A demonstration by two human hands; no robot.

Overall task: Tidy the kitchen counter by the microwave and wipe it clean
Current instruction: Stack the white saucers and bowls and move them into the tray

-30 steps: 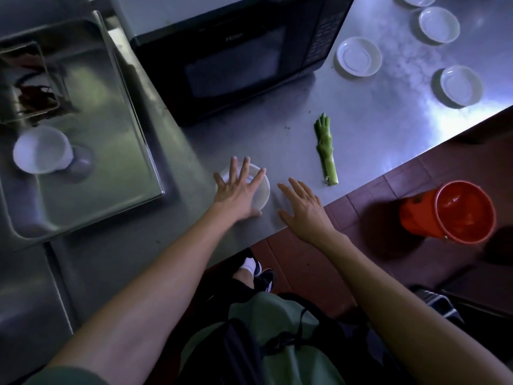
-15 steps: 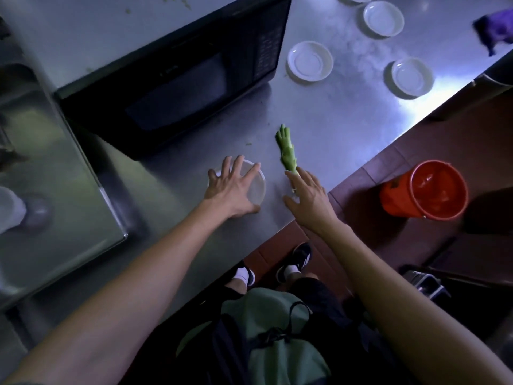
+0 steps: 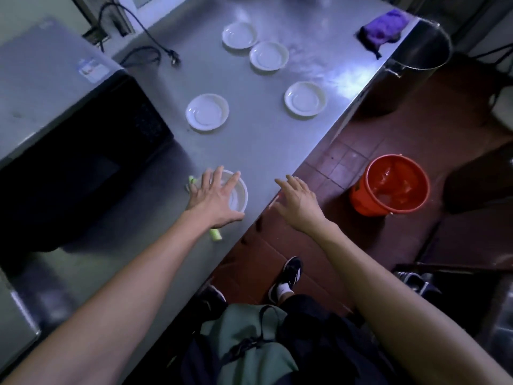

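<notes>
Resting with fingers spread over a small white bowl (image 3: 236, 194) at frame centre, the left hand (image 3: 215, 202) covers a green vegetable stalk (image 3: 216, 234) lying on the steel counter (image 3: 249, 140) beside the microwave (image 3: 83, 151). Right hand (image 3: 298, 202) hovers open past the counter edge. A purple cloth (image 3: 384, 30) lies upper right.

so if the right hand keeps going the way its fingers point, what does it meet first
Probably the counter edge, then bare steel; the nearest dish lies further along that line. The right hand is over the floor, and its height is unclear.
</notes>
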